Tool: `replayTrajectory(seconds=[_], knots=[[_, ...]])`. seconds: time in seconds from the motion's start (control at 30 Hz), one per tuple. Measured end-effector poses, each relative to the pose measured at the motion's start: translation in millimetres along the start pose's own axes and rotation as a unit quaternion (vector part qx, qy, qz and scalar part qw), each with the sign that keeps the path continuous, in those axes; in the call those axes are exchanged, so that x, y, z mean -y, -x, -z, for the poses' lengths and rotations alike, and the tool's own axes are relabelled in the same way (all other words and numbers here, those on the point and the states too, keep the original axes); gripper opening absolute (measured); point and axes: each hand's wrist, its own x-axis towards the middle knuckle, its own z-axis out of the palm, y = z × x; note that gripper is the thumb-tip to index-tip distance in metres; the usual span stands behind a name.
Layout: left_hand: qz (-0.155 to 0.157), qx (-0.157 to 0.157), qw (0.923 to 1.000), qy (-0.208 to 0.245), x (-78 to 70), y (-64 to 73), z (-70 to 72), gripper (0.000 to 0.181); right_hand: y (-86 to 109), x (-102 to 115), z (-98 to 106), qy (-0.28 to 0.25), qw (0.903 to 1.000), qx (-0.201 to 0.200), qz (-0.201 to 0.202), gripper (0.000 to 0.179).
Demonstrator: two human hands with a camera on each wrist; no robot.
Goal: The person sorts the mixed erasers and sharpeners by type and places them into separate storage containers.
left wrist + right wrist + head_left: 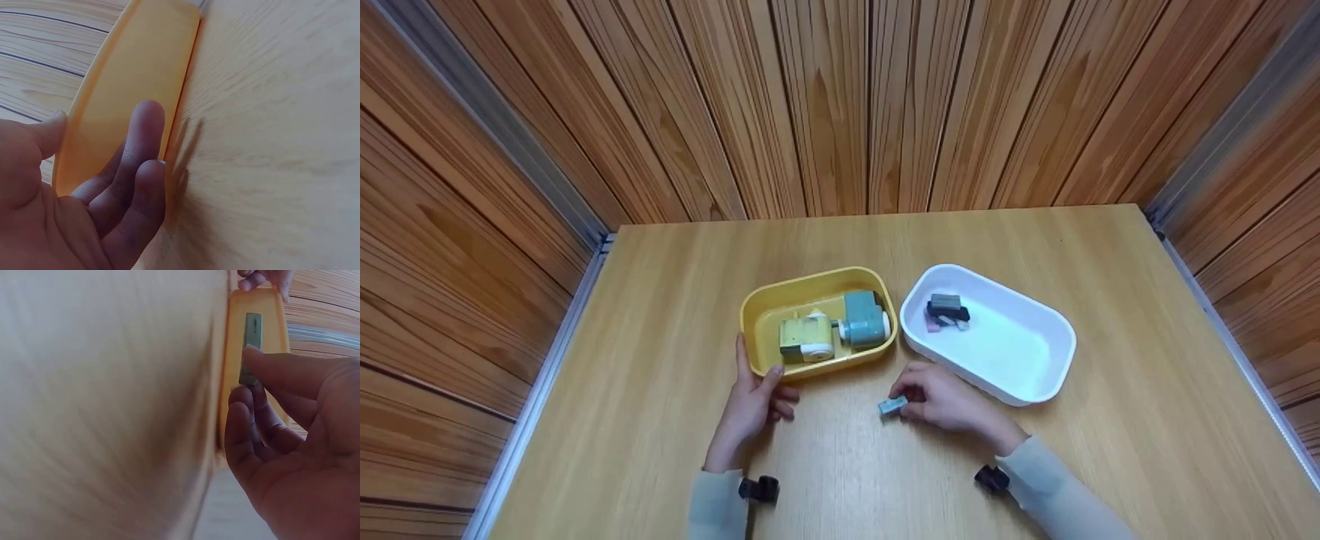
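In the head view my right hand (937,396) pinches a small pale grey-green block (892,406) between thumb and fingertips, low over the table in front of the two bins. The right wrist view shows this block (254,329) as long and narrow, with a dark mark near one end. My left hand (750,405) rests at the near left corner of a yellow bin (787,291), its index finger straight along the side and its thumb at the front rim. Inside the bin lie a yellow-green toy piece (806,334) and a teal toy piece (864,319) with white round parts.
Right of the yellow bin stands a white bin (1005,352), set at an angle. Several small pieces (947,309), grey, black and pink, lie at its left end. Wooden panel walls (840,105) border the table (660,450).
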Motion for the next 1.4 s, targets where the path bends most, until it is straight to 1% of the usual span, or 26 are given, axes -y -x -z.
replayTrajectory(seconds=[0.07,0.17,0.3,0.37,0.47,0.6,0.7,0.83,1.0,1.17,1.3,1.4], knots=[[-0.007,-0.002,1.0000,0.001,0.8,0.2,0.5,0.084,1.1,4.4,3.3,0.005,0.9999,-0.007,0.013,0.016],[-0.009,-0.007,0.9999,0.002,0.8,0.3,0.5,0.083,3.5,12.2,9.7,0.004,0.9995,-0.017,0.026,0.017],[-0.006,-0.003,1.0000,-0.004,-0.4,-0.3,-0.5,0.084,8.1,21.6,20.9,-0.023,0.9994,-0.023,0.015,0.021],[-0.006,-0.001,1.0000,-0.006,-1.1,-0.1,-1.0,0.084,10.3,25.2,26.7,-0.033,0.9989,-0.028,0.016,0.022],[-0.001,0.003,1.0000,-0.003,-1.2,0.9,-1.2,0.085,14.1,28.8,35.7,-0.034,0.9981,-0.045,0.024,0.023],[0.005,0.004,1.0000,-0.006,-1.3,1.9,-0.4,0.085,19.2,29.9,50.7,-0.028,0.9960,-0.080,0.029,0.025],[0.004,0.002,1.0000,-0.008,-1.1,1.8,0.5,0.084,21.5,27.6,64.1,-0.028,0.9937,-0.106,0.025,0.025],[-0.005,0.004,1.0000,-0.004,0.5,0.9,1.1,0.084,21.2,20.6,83.7,-0.005,0.9901,-0.138,0.024,0.024],[-0.008,0.004,1.0000,0.000,1.3,0.0,0.6,0.085,13.7,10.8,105.5,0.021,0.9852,-0.169,0.013,0.022],[-0.010,0.000,0.9999,-0.004,-0.1,-1.0,-0.5,0.085,0.7,4.8,121.6,0.026,0.9840,-0.176,-0.012,0.021],[-0.001,0.000,1.0000,-0.002,-0.4,-1.6,-0.2,0.084,-7.9,-2.9,130.7,0.022,0.9855,-0.162,-0.048,0.023],[-0.001,0.002,1.0000,-0.003,-0.5,-1.8,-0.4,0.084,-12.7,-10.8,134.9,0.012,0.9864,-0.153,-0.058,0.024]])
